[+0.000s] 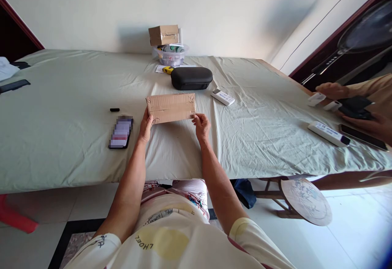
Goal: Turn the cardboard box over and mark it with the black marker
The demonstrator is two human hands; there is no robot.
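Observation:
Between my hands is a brown cardboard box [171,107], its long face turned toward me, with dark pen marks at the corners. My left hand [146,126] grips its left end, thumb on the near face. At the lower right corner, my right hand [201,126] pinches the box between thumb and fingers. To the left of my left hand lies a phone [121,132] with a lit, blurred screen, and a small black piece [114,109] is just beyond it. Behind the box sits a black zip case [192,78]. A white device with a label [223,97] lies right of it.
A plastic tub [171,56] by the wall has another cardboard box [163,35] on top. A yellow item [168,70] lies before it. At right, another person's hands [364,109] hold a dark object near a white device [328,133]. A wooden stool [306,201] stands below.

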